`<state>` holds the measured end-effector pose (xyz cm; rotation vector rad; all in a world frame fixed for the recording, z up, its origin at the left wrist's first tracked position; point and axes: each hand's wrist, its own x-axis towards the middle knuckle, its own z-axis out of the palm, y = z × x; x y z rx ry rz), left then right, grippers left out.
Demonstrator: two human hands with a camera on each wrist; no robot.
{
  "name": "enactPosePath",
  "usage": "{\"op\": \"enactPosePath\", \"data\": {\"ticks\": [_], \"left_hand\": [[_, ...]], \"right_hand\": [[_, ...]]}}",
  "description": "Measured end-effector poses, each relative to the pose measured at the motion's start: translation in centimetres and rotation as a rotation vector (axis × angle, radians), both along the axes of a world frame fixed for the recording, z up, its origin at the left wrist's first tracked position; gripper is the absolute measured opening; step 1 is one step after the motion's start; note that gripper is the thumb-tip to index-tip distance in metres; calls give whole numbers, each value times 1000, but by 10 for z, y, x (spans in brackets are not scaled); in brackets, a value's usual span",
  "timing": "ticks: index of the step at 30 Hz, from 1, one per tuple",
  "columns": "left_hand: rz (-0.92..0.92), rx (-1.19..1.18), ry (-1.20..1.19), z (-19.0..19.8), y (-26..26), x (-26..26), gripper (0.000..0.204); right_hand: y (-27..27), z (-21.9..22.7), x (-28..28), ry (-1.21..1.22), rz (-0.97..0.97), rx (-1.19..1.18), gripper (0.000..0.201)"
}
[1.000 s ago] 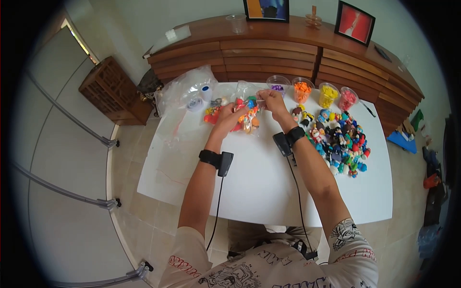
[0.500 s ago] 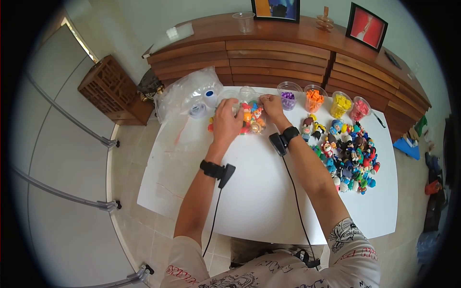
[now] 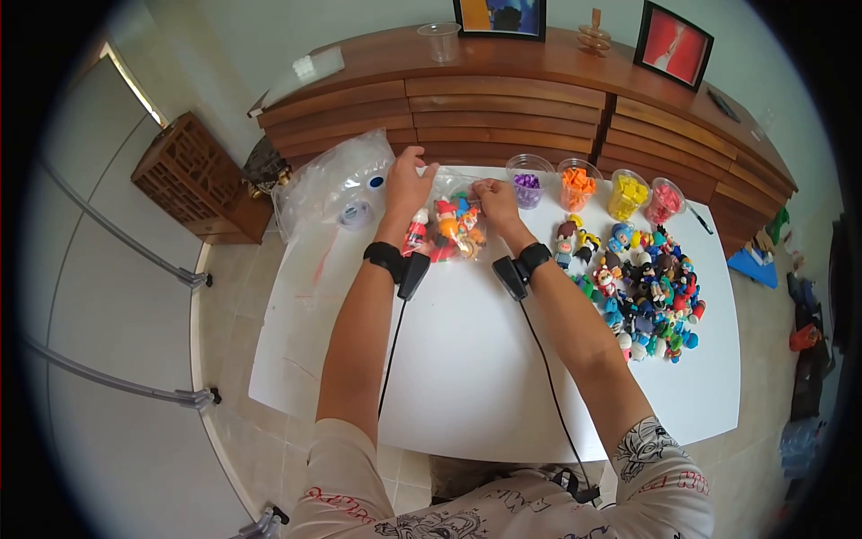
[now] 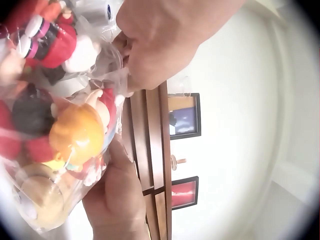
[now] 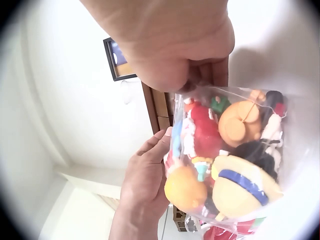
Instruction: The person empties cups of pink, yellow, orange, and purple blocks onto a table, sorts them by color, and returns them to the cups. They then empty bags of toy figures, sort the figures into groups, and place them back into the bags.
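A clear plastic bag [image 3: 458, 232] packed with small toy figures stands at the far middle of the table. My right hand [image 3: 496, 202] pinches its top edge with curled fingers. Through the plastic show a cream hat with a blue band [image 5: 245, 182] and an orange-haired head [image 5: 186, 188]. My left hand [image 3: 410, 187] is beside the bag's upper left, fingers loosely extended, its thumb close to the bag's edge in the right wrist view. Below that hand, a red-and-white figure [image 3: 417, 232] shows left of the bag.
Cups of purple [image 3: 530, 187], orange [image 3: 579, 187], yellow [image 3: 627, 196] and pink pieces [image 3: 664, 202] line the far edge. A heap of toy figures [image 3: 651, 296] covers the right side. A large plastic bag [image 3: 310, 184] and a tape roll [image 3: 356, 214] lie far left.
My left hand has left the front of the bag and moved up and left, uncovering the red-and-white figure. The right hand stays at the bag's top edge. The head view has shifted slightly.
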<state>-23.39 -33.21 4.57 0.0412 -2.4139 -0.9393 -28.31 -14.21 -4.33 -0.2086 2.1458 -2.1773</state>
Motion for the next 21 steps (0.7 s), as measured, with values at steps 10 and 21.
{"op": "enactPosePath", "data": {"ticks": [10,21], "left_hand": [[-284,-259,-26,-10,-36,84,41],[-35,-415,-124,-58,-15,108,63]], "right_hand": [[5,5,27,119,-222,313,53],[6,27,110,546,16,464,64]]}}
